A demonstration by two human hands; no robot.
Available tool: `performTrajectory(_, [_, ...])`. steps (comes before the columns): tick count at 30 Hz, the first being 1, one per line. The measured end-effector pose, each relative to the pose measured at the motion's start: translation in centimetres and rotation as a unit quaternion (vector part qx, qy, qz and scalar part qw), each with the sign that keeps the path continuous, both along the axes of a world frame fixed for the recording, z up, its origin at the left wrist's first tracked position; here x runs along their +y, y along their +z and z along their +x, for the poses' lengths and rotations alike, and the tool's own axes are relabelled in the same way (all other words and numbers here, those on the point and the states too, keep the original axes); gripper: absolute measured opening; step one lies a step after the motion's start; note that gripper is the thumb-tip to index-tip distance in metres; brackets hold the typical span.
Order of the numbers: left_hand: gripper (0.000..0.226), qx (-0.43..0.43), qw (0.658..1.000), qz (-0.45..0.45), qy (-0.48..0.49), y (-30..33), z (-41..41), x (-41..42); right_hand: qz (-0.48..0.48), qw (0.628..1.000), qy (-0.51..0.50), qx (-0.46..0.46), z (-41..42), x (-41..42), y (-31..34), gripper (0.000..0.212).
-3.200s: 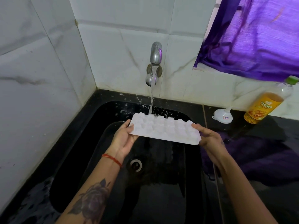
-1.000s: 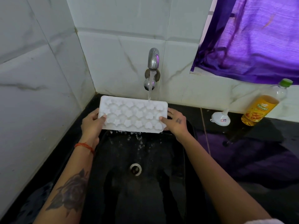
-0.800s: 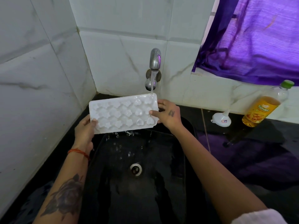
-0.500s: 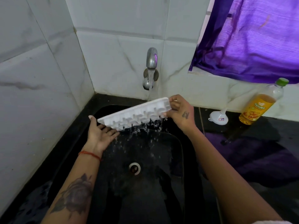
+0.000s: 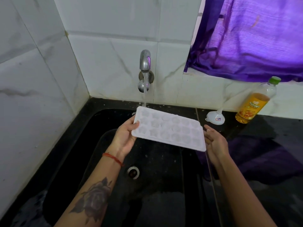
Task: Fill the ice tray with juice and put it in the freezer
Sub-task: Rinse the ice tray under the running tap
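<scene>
**Tray under running tap, over sink**

Nearest: both forearms reach in from 6 o'clock, left w/ a rose tattoo (image 5: 95, 197) and a red thread (image 5: 113, 158) at the wrist. Below them, black sink (image 5: 91, 145) w/ its drain (image 5: 133, 172) near centre.

Left hand (image 5: 125, 136) grips the tray (image 5: 168, 128) by its short end at 9 o'clock, thumb on top, fingers curled under. Right hand (image 5: 214, 141) sits at the tray's 3 o'clock end, palm open, fingers loose; touching the edge or just beside it, can't tell.

Tray is white, cavities up, held over the sink, tilted a bit. Water from the tap (image 5: 145, 63) at 12 o'clock hits its far left corner.

Farther, at 2 o'clock on the black table (image 5: 278, 136): white funnel (image 5: 214, 117), then juice bottle (image 5: 255, 102) w/ green cap, against the tiled wall. Purple curtain (image 5: 254, 38) hangs above.
</scene>
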State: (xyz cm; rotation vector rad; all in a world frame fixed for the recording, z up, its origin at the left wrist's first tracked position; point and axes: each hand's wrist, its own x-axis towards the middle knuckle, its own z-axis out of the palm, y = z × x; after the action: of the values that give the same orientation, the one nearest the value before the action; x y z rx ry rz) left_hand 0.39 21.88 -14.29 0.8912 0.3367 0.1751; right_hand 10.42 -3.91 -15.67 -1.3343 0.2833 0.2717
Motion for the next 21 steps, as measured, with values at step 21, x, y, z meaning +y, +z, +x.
performTrajectory(21, [0.034, 0.231, 0.932, 0.08, 0.266, -2.3, -4.8, 9.1, -0.237, 0.919, 0.244, -0.201, -0.6, 14.0, 4.9, 0.054])
